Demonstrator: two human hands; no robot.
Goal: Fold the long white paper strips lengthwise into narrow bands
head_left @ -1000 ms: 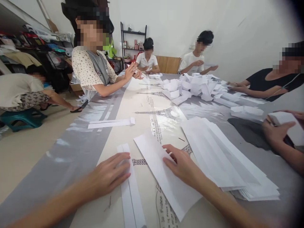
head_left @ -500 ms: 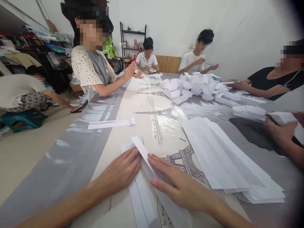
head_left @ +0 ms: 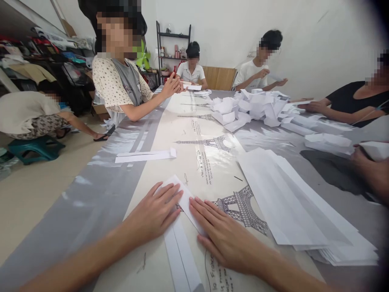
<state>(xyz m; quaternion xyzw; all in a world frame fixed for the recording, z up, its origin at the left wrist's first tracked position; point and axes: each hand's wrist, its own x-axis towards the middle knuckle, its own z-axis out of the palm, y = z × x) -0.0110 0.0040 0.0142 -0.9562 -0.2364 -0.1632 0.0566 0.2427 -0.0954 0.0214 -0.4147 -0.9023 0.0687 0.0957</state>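
Note:
A white paper strip (head_left: 181, 257) with a lengthwise fold line lies on the table in front of me, bent over at its far end into a slanting flap (head_left: 186, 198). My left hand (head_left: 159, 209) lies on the far end of the paper, fingers stretched out. Flat along the slanting flap rests my right hand (head_left: 219, 233), its fingers straight and side by side, covering part of the paper. Ahead of my left hand lies another folded paper strip (head_left: 146, 156) with a small upturned end. A stack of white paper sheets (head_left: 291, 202) lies to the right of my right hand.
Folded white paper pieces (head_left: 252, 106) form a heap on the far right of the table (head_left: 100, 211). A dark cloth (head_left: 328, 170) lies at the right. Several people sit around the table handling paper; another person crouches on a green stool (head_left: 36, 148) at left.
My right hand has pressed down flatter over the flap, which now lies flatter on the table. My left fingers have spread over the paper's far end. The view has shifted slightly.

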